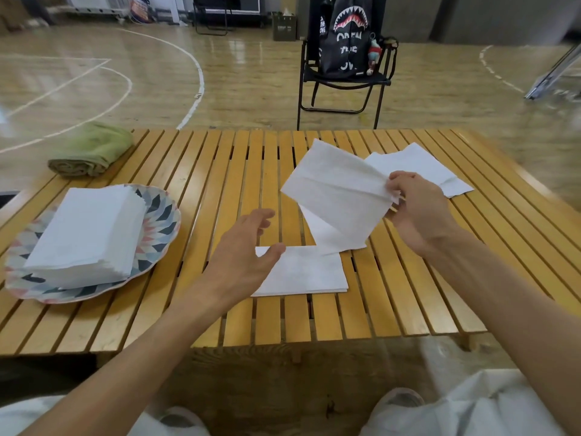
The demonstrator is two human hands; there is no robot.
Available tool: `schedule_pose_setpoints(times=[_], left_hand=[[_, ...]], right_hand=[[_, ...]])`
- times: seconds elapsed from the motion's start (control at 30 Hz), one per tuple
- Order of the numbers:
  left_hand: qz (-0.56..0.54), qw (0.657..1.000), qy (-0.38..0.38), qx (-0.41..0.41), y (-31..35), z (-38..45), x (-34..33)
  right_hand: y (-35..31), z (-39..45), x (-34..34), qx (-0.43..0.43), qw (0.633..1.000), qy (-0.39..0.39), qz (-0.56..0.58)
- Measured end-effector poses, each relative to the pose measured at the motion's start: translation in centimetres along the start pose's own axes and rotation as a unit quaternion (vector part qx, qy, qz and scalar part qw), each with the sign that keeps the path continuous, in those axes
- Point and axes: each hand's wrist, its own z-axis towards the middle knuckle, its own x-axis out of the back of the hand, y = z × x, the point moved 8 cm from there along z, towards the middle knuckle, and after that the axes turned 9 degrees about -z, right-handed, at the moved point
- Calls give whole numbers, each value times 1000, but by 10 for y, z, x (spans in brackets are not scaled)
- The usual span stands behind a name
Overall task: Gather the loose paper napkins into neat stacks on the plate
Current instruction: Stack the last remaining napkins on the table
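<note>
A patterned plate [158, 215] at the table's left carries a thick stack of white napkins [85, 234]. My right hand [418, 209] pinches one white napkin [336, 190] by its right edge and holds it tilted above the table. My left hand [248, 247] hovers with relaxed, spread fingers and holds nothing, just over the left end of a small flat napkin pile [308, 272]. Another loose napkin [333, 237] lies under the lifted one. More loose napkins [421, 168] lie at the far right, behind my right hand.
A rolled green towel [91, 151] lies at the slatted wooden table's [195, 171] far left corner. Beyond the table stands a black folding chair [342, 86] with a black backpack on it. My knees show below the table's front edge.
</note>
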Motion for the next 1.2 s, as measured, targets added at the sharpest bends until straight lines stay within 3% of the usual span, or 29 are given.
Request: schedule_pose_setpoints(times=[0.1, 0.27, 0.4, 0.5, 0.6, 0.93, 1.1, 1.2], left_hand=[[-73, 997, 34, 16, 1, 2, 7], [-215, 976, 41, 17, 13, 5, 13], [-286, 956, 66, -2, 23, 1, 19], [-270, 959, 80, 0, 25, 1, 26], [-281, 957, 70, -4, 27, 0, 24], [-336, 925, 149, 97, 0, 0, 30], [-373, 902, 161, 147, -14, -1, 31], [-325, 913, 167, 183, -22, -3, 33]], right_hand=[[16, -7, -12, -94, 991, -92, 24], [24, -23, -38, -116, 967, -227, -3], [38, -31, -45, -159, 961, -223, -41], [48, -37, -46, -185, 951, -230, -94], [49, -42, -53, -182, 942, -270, -77], [43, -55, -74, -107, 915, -373, -110], [47, -54, -71, -103, 919, -353, -143], [46, -51, -68, -107, 932, -328, -111]])
